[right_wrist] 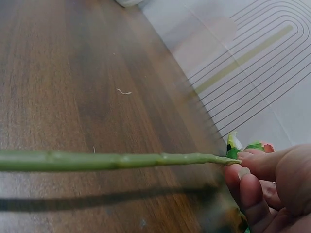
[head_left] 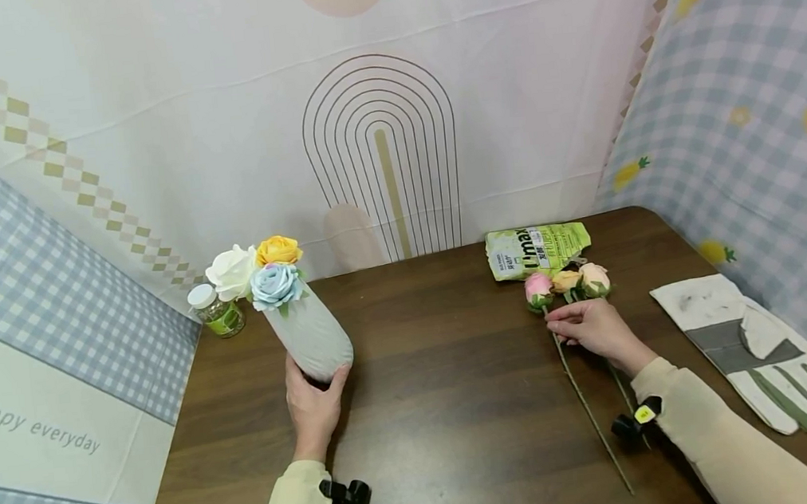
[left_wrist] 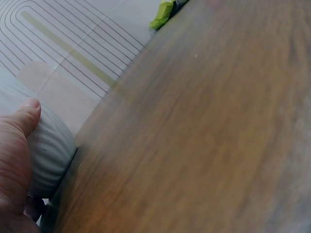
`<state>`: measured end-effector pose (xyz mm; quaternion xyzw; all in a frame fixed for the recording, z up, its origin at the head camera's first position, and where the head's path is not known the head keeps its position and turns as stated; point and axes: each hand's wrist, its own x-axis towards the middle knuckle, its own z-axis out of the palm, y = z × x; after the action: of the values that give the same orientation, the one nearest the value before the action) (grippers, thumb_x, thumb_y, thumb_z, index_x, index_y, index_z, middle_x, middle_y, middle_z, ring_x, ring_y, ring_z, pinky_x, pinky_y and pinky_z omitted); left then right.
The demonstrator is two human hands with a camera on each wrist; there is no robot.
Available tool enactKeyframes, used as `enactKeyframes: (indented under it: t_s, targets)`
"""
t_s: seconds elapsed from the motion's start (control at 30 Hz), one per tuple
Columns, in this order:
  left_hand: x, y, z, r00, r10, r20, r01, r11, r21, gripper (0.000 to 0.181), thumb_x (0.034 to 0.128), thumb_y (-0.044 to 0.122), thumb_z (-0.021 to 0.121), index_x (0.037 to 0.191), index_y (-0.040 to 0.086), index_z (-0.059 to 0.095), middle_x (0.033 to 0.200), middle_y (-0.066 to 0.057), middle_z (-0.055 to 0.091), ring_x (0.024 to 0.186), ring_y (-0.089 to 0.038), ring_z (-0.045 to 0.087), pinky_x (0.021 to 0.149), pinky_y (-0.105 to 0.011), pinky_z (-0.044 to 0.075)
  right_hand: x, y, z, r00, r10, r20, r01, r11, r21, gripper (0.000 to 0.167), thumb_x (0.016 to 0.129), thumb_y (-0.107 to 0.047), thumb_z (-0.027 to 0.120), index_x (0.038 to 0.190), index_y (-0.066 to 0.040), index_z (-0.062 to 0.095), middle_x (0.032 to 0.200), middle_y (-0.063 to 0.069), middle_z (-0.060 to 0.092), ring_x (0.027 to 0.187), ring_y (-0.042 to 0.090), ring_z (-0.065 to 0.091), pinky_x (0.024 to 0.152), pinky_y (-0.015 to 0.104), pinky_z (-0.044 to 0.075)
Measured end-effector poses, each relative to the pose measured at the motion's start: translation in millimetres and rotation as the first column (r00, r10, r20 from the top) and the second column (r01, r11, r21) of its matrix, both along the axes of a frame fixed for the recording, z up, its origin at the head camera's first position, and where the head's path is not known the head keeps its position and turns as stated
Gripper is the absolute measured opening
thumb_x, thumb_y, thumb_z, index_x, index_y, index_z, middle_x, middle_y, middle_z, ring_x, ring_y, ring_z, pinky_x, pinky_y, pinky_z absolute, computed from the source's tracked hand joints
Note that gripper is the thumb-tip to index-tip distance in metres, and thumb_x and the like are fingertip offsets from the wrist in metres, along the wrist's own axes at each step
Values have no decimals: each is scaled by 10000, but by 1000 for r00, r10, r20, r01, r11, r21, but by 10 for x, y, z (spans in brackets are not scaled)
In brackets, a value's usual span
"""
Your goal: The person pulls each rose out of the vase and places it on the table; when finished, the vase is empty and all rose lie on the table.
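1. Head view, left: The vase (head_left: 313, 336) is gripped near its base by the left hand (head_left: 314, 410). The white flower (head_left: 231, 273), yellow rose (head_left: 278, 251) and blue rose (head_left: 276, 285) are crowded at its mouth. Tipping may be caused by this top load if the grip is slackened.
2. Head view, right: The pink bud (head_left: 539, 286) is pinched just below its bloom by the right hand (head_left: 594, 331) over the counter (head_left: 446, 408). The peach bud (head_left: 566, 281) and cream bud (head_left: 595, 278) are placed close by; entanglement may be caused by hasty lifting.
3. Left wrist view: The thumb is laid against the vase; the fingertips are hidden. Slipping may be caused by so low a hold.
4. Right wrist view: The stem (right_wrist: 116, 160) is held at its bloom end, between thumb and fingertips. Swinging, or knocking of the vase, may be caused by the long free length.
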<state>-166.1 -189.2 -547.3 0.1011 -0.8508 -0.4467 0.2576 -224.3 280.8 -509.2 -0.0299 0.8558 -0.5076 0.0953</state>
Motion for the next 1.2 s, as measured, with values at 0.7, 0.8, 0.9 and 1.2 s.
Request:
enactKeyframes:
  t_s: [0.7, 0.8, 0.9, 1.2]
  targets:
    - [1, 1, 0, 1000, -1, 20, 1, 1000, 10, 960, 755, 442, 796, 1509, 161, 273, 1438, -123, 414, 1314, -294, 391, 1048, -490, 315, -50, -14, -33, 1000, 11, 14, -12, 993, 118, 220, 898, -156, 689, 1059, -11, 729, 817, 55, 722, 674, 132, 651, 573, 275, 530]
    - [1, 2, 0, 1000, -2, 21, 1, 1000, 10, 956, 756, 432, 799, 1507, 158, 275, 1435, -127, 415, 1312, -296, 392, 1047, -492, 315, -53, -20, -43, 1000, 15, 1, -15, 991, 135, 208, 895, -150, 693, 1049, -16, 734, 809, 45, 721, 668, 126, 648, 566, 272, 526]
    - [-2, 1, -1, 1000, -2, 13, 2, 1000, 9, 952, 754, 425, 802, 1504, 156, 282, 1427, -126, 424, 1308, -293, 398, 1045, -489, 317, -51, -21, -33, 1000, 13, 2, -13, 990, 138, 203, 897, -142, 689, 1048, -14, 733, 828, 55, 723, 672, 122, 651, 571, 273, 530]
    - [-4, 2, -1, 1000, -2, 13, 2, 1000, 6, 955, 755, 433, 800, 1506, 155, 279, 1430, -124, 421, 1309, -290, 396, 1047, -487, 317, -35, 7, 9, 999, 27, -28, -21, 983, 183, 196, 904, -137, 677, 1052, -23, 734, 841, 52, 721, 686, 128, 654, 578, 270, 533]
